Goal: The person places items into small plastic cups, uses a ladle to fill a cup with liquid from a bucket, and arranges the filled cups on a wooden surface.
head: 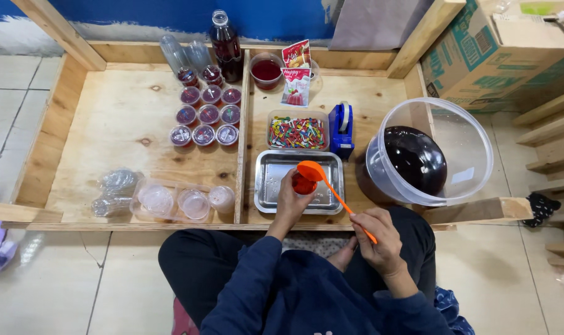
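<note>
My left hand (290,201) grips a small clear cup of red liquid (303,184) over a shallow metal tray (272,186). My right hand (374,237) holds the handle of an orange ladle (311,170), whose bowl is tipped right above the cup. To the right a large clear plastic tub (465,146) tilts toward me with dark red liquid (415,158) pooled inside.
Several lidded cups of red liquid (204,115) stand in rows on the plywood work surface (126,124). Empty cups and lids (176,200) lie front left. A container of coloured small spoons (297,132), a blue tape dispenser (341,127), a dark bottle (226,43), a red bowl (266,70), cardboard box (505,49).
</note>
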